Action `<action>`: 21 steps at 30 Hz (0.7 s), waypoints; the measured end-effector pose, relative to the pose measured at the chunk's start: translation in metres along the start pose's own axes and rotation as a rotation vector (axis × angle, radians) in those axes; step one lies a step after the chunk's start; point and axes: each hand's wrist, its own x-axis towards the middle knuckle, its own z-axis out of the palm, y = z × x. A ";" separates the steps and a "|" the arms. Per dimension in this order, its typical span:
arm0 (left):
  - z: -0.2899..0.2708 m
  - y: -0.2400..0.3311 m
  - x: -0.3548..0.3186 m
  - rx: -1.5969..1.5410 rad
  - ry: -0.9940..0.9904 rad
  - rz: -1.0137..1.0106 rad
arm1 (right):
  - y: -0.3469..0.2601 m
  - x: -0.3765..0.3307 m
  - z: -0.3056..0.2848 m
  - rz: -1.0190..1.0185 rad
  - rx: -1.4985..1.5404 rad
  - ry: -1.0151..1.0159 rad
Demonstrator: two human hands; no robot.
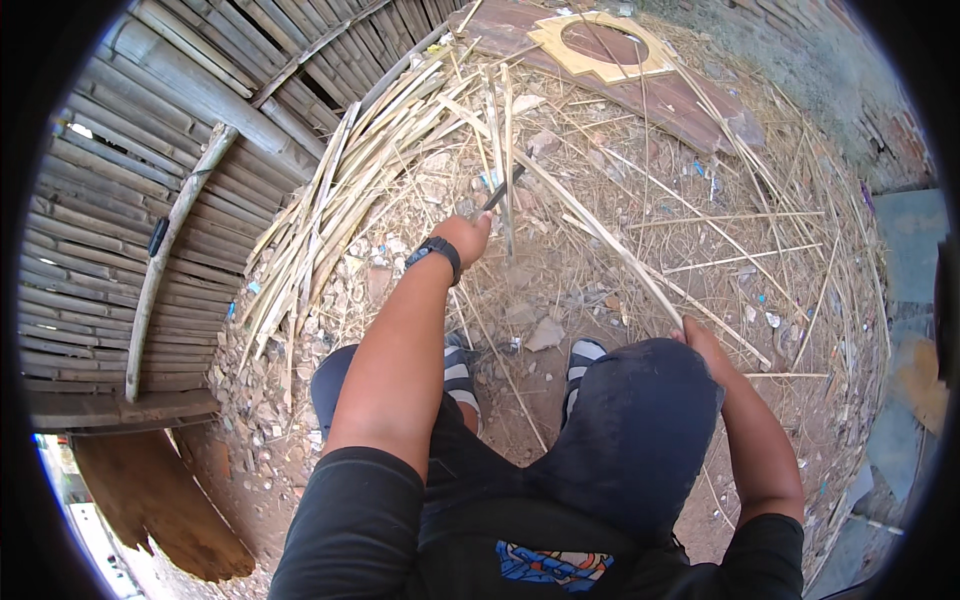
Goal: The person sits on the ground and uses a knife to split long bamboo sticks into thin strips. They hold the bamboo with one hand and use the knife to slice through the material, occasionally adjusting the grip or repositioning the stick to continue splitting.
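Note:
My left hand (pixel 468 238), with a dark watch on its wrist, is stretched forward and closed around a knife. The dark blade of the knife (pixel 505 188) points away and to the right. Beside my right knee, my right hand (pixel 704 346) grips the near end of a long pale bamboo strip (pixel 610 242). From there the strip slants up and left, its far end close to the knife's tip. Whether blade and strip touch, I cannot tell. Upright thin bamboo pieces (pixel 497 140) stand just behind the blade. My right fingers are partly hidden by the knee.
A heap of split bamboo strips (pixel 335 195) lies to the left, along a bamboo-slat wall (pixel 110 240). At the back, a wooden frame with a round opening (pixel 548 38) rests on a brown board (pixel 640 100). Loose strips, stones and scraps cover the ground around my sandalled feet.

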 end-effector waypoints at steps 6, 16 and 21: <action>0.007 -0.012 0.006 0.028 0.009 0.011 | -0.011 -0.008 -0.035 0.002 0.153 0.073; 0.012 -0.038 0.015 -0.080 0.061 0.018 | -0.045 0.020 -0.044 -0.221 0.658 0.338; 0.018 -0.041 0.017 -0.009 -0.015 -0.035 | 0.017 0.017 0.024 -0.005 -0.104 -0.096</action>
